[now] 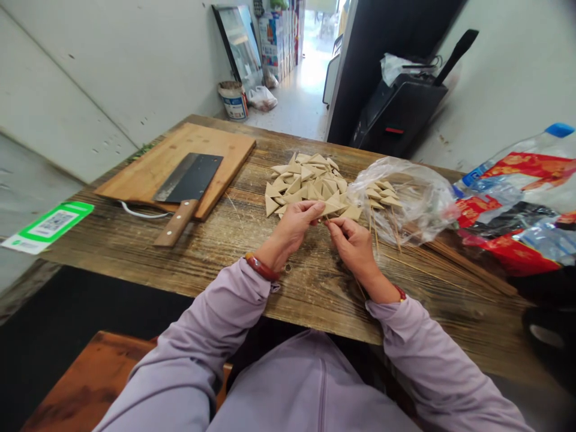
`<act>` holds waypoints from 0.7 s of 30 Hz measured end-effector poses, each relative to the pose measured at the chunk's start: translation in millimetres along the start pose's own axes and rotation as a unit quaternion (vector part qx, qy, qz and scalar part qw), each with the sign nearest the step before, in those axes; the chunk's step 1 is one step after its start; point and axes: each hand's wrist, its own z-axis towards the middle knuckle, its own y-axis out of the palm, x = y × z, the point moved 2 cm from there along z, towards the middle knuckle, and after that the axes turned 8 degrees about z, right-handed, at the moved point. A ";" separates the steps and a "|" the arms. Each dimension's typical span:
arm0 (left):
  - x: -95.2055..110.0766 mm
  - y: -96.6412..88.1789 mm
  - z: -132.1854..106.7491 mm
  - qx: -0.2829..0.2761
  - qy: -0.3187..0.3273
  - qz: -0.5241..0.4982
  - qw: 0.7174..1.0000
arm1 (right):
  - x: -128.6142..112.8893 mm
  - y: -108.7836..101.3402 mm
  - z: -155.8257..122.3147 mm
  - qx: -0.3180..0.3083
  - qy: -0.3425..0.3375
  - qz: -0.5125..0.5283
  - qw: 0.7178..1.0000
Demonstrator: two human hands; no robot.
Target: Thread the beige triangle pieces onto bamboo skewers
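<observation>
Near the middle of the table, my left hand [294,227] pinches a beige folded triangle [333,205] between thumb and fingers. My right hand [353,243] is closed on a thin bamboo skewer [360,289], whose lower end shows beneath the palm. The skewer's tip is close to the triangle's lower edge; whether it has pierced it I cannot tell. Just beyond both hands lies a heap of similar beige triangles [310,179]. More triangles on skewers [381,193] lie to the right, partly under a clear plastic bag [418,201].
At the left, a cleaver [191,177] rests on a wooden cutting board [220,139], its handle over the near edge. Loose skewers [468,264] lie at the right, beside red-and-clear packaging [535,240] and a blue-capped bottle [517,150]. A green QR-code card [54,225] is at the left edge.
</observation>
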 end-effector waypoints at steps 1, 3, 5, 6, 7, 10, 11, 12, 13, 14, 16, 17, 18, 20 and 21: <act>1.6 -2.4 1.0 0.010 0.005 -0.002 1.000 | -0.4 0.5 -0.6 -0.005 0.003 0.002 1.000; 3.6 -6.2 2.6 0.025 0.014 -0.004 1.000 | -1.5 1.3 -2.2 -0.010 0.004 0.003 1.000; 3.7 -7.3 3.3 0.028 0.017 -0.003 0.999 | -2.8 1.3 -3.6 -0.007 -0.002 -0.003 1.000; 3.2 -6.9 3.2 0.027 0.016 -0.003 1.000 | -3.2 1.0 -4.1 -0.004 -0.006 -0.007 1.000; 2.4 -6.0 3.1 0.025 0.013 -0.003 1.000 | -3.5 0.7 -4.4 0.000 -0.009 -0.012 1.000; -0.1 -2.9 2.0 0.022 -0.004 -0.003 1.000 | -2.9 -0.3 -4.4 0.007 -0.012 -0.020 1.000; -0.8 -1.9 1.6 0.021 -0.010 -0.003 1.000 | -2.3 -0.5 -4.2 0.008 -0.012 -0.020 1.000; -1.5 -1.0 1.3 0.021 -0.014 -0.003 1.000 | -1.6 -0.7 -3.9 0.008 -0.013 -0.020 1.000; -2.3 -0.2 0.9 0.019 -0.017 -0.002 1.000 | -1.0 -0.8 -3.6 0.008 -0.014 -0.020 1.000; -3.1 0.5 0.6 0.017 -0.018 -0.001 1.000 | -0.4 -1.0 -3.3 0.009 -0.015 -0.020 1.000; -5.0 2.1 -0.2 0.009 -0.018 0.001 1.000 | 0.5 -1.5 -2.7 0.011 -0.017 -0.023 1.000; -6.0 3.0 -0.6 0.003 -0.016 0.002 1.000 | 0.8 -1.7 -2.4 0.012 -0.016 -0.024 1.000; -7.0 3.9 -1.1 -0.002 -0.014 0.003 1.000 | 1.0 -1.8 -2.0 0.013 -0.014 -0.025 1.000; -8.5 5.4 -2.2 -0.009 -0.012 0.007 1.000 | 1.5 -1.7 -1.4 0.014 -0.009 -0.020 1.000; -9.0 6.0 -2.6 -0.011 -0.012 0.009 1.000 | 1.9 -1.5 -1.2 0.014 -0.006 -0.016 1.000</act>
